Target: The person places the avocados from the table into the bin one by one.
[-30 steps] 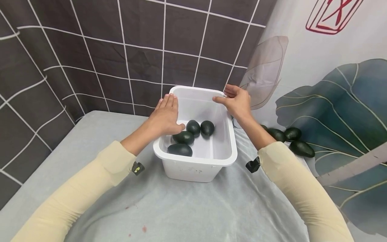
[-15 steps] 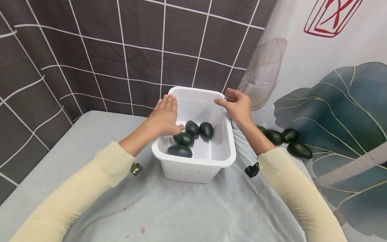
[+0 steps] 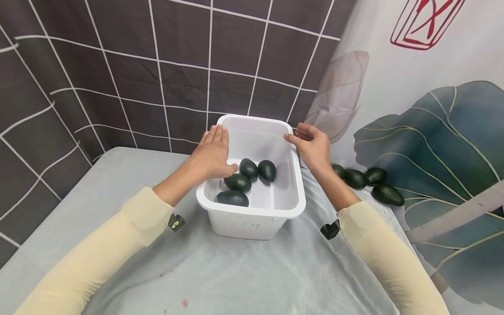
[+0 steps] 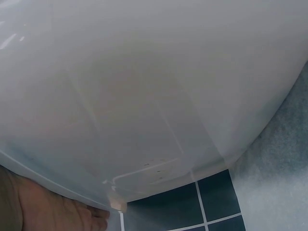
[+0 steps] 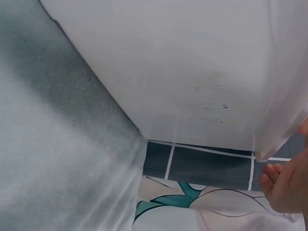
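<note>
A white plastic tub (image 3: 252,213) stands on the cloth-covered table, with several dark green avocados (image 3: 267,171) lying inside, towards its left and middle. My left hand (image 3: 210,155) lies along the tub's left rim, fingers straight and together, thumb reaching over the inside. At the right rim is my right hand (image 3: 315,148), its thumb pointing at the rim's far corner and its fingers loosely bent outside. In the right wrist view, the fingertips of my right hand (image 5: 286,185) appear slightly apart from the tub wall. The left wrist view shows mostly the tub's outer wall (image 4: 144,96).
Several more avocados (image 3: 387,195) lie at the table's right edge, beyond my right forearm. A dark gridded backdrop (image 3: 181,83) rises directly behind the tub, and a leaf-printed sheet (image 3: 433,144) hangs on the right. Grey cloth (image 3: 236,280) covers the table in front.
My right hand has shifted slightly outward and nearer to me at the right rim. The left hand keeps its place on the left rim. The tub and avocados stay put; the head view drifts slightly.
</note>
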The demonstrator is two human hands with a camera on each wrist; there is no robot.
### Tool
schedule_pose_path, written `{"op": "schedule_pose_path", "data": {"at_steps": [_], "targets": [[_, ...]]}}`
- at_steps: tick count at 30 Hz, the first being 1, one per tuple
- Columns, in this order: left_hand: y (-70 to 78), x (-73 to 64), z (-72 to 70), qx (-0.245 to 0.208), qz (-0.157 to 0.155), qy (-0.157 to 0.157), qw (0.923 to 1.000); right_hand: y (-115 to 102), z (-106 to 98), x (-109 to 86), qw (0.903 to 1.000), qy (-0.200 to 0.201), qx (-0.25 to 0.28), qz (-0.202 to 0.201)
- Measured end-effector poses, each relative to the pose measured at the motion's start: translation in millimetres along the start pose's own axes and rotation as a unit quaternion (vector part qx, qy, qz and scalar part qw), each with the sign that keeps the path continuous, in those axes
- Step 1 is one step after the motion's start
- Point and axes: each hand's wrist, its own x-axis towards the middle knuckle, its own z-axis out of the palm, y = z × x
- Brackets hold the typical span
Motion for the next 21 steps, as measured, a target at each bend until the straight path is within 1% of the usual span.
{"op": "schedule_pose_path", "data": {"at_steps": [13, 21], "targets": [[1.4, -0.7, -0.2, 0.003, -0.005, -0.002, 1.0000, 10, -6, -6.4, 0.9996, 0.010, -0.005, 0.025], [2.7, -1.7, -0.3, 0.005, -0.003, 0.000, 1.0000, 19, -8, -8.6, 0.9996, 0.016, -0.008, 0.020]]}}
